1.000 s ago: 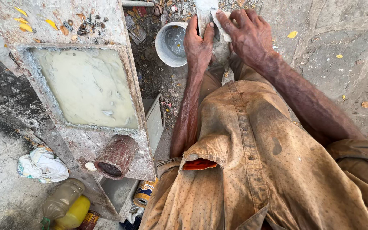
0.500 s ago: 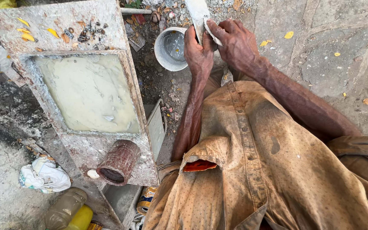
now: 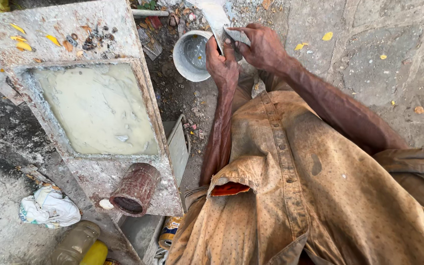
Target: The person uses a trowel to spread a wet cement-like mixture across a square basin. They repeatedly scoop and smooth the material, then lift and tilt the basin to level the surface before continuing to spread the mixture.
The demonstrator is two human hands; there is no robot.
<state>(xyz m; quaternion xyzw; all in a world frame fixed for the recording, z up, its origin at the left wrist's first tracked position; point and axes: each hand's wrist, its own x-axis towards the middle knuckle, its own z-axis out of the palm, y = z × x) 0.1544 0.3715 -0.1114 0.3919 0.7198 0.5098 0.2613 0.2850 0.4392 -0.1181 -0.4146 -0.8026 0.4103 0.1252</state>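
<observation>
Paved ground, dusty and strewn with yellow leaves, carries the whole scene; a seated person in a stained tan shirt looks down at both hands near the top edge of the view. Left hand wraps the near end of a flat pale blade, fingers curled tight around it. Right hand pinches a small grey block against the blade's flat, thumb on top. Blade and block sit just above a metal bowl that holds some water. By its look the blade is stiff, thin and probably sharp along one edge, possibly slick if wet, so the flat and the spine are the safer places to grip; the block seems hard, light and easy to drop. At left stands a stone slab with a sunken tray of pale liquid; a rusty can rests at its near corner, a crumpled rag and bottles lie beyond.
</observation>
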